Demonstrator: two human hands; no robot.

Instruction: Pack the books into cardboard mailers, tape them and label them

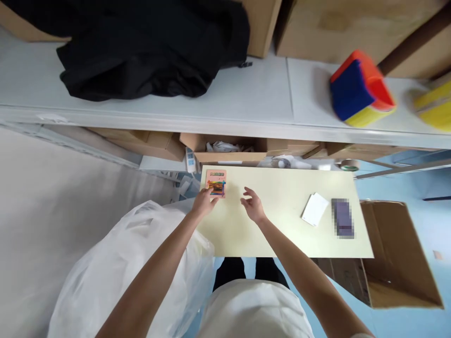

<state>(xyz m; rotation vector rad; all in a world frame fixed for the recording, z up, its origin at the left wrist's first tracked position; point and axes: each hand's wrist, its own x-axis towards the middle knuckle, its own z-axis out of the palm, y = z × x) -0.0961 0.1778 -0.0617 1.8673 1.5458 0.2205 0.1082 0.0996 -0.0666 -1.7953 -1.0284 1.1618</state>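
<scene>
- A grey shelf (260,94) crosses the upper frame, bearing a black garment (151,47) at upper left and a red, blue and yellow container (361,89) at upper right; below it, a pale counter (278,188) spans the centre and right of centre.
- The pink booklet (215,176) lies at the counter's upper left corner, left of the frame's centre, just beside the edge.
- The left hand (203,203) touches the booklet's lower part, fingertips over its printed cover; whether that grip is closed on it does not show clearly.
- The right hand (254,207) hangs near the centre, fingers curled and parted; its grip is slack and holds nothing.
- White cards (315,209) and a blurred-out dark item (343,218) rest on the counter, right of centre; a cardboard box (398,253) stands beyond, at lower right.
- A leftward push could slide the booklet over the near edge; a loose pinch at one corner could let it twist or drop; the puffed plastic bag (141,263) at lower left, under the left forearm, could snag or rustle against that arm.
</scene>
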